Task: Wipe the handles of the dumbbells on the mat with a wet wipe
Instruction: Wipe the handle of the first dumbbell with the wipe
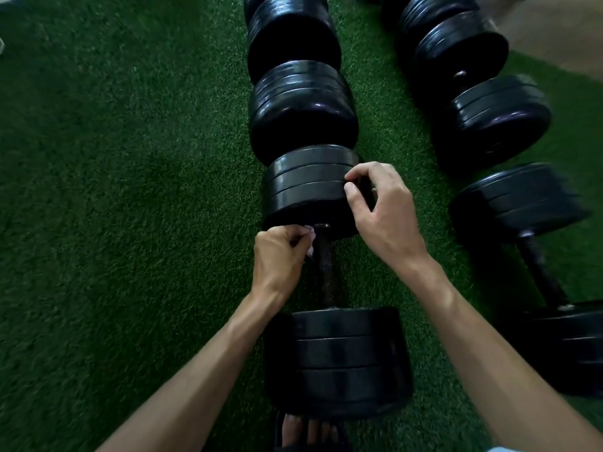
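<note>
A black dumbbell lies lengthwise in front of me on the green turf mat [130,190], its dark handle [326,272] running between a far stack of plates [306,187] and a near stack [339,360]. My left hand [280,256] is closed on a small white wet wipe [310,243] pressed against the left side of the handle, close to the far plates. My right hand [381,203] grips the right edge of the far plates, thumb and fingers curled around the rim.
More black dumbbells [300,102] line up beyond this one, and a second row [496,125] runs along the right. A sandalled foot [310,432] shows at the bottom edge. Open turf spreads to the left; bare floor [561,31] lies at the top right.
</note>
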The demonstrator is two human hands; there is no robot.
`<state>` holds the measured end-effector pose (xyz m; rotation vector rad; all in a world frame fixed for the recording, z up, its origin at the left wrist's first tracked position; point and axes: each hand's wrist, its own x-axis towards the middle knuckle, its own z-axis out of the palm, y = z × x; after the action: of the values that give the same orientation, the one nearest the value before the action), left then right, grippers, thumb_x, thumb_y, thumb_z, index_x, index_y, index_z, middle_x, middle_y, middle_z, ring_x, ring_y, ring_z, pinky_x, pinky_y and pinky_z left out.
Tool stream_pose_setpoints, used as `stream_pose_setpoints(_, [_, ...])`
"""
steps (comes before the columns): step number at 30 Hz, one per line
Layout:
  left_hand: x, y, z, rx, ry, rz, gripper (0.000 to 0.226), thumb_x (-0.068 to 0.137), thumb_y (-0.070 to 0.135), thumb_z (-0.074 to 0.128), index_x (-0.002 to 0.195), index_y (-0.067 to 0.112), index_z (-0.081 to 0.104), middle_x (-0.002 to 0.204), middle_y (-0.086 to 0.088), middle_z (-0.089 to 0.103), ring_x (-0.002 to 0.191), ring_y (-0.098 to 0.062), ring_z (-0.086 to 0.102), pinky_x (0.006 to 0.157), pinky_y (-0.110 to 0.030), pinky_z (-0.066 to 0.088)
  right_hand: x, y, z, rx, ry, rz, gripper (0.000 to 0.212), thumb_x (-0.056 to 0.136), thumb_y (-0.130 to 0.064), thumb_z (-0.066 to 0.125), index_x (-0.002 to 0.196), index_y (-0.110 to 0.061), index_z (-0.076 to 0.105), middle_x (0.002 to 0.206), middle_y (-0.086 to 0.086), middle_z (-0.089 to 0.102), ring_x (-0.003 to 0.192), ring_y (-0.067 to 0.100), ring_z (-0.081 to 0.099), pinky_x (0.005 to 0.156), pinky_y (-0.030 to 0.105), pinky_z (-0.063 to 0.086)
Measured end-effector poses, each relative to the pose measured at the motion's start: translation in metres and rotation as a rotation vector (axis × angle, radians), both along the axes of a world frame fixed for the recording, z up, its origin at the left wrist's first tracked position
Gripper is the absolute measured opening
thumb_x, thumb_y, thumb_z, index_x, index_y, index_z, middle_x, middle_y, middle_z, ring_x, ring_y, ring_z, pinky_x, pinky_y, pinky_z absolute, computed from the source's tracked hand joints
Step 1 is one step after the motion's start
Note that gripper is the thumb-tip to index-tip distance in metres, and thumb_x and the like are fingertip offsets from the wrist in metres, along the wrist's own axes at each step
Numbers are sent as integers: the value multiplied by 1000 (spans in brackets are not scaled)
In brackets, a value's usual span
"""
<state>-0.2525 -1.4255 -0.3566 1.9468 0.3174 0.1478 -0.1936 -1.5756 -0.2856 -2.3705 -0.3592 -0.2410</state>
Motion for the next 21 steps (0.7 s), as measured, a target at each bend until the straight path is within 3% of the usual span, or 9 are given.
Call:
stream_pose_setpoints(2, [0,1,2,51,-69,-39,8,89,16,74,92,11,80,82,8,76,73,3,69,74,-9,52,0,-1,-1,9,3,-1,12,98,-18,60,108,-14,65,110,-2,59,103,8,56,94,18,44])
stream_pose_setpoints(8, [-1,7,-5,86,-101,-54,10,89,18,74,95,13,80,83,4,78,75,-2,72,78,-15,55,-2,1,-4,33,-4,-4,12,99,-16,60,109,-13,64,111,-2,58,106,9,54,96,16,42])
stream_pose_setpoints(12, [-1,2,-1,155,-219,-53,11,88,16,75,96,11,80,90,2,79,80,-4,73,79,-16,55,-2,1,-5,36,1,-9,13,99,-17,58,111,-13,63,112,-2,55,106,9,53,97,17,42])
stream_pose_setpoints(16, [-6,8,-3,213,-280,-114,15,90,17,74,103,11,79,97,5,78,83,-2,73,82,-17,56,-3,0,-6,45,0,-6,14,100,-17,58,112,-13,63,113,-2,55,106,7,52,97,11,37])
stream_pose_setpoints(21, [-1,5,-3,284,-265,-130,13,92,19,71,97,12,80,82,1,78,72,-11,74,73,-33,59,-2,1,-7,49,2,-17,13,99,-17,59,111,-13,63,114,0,55,104,5,50,95,6,34])
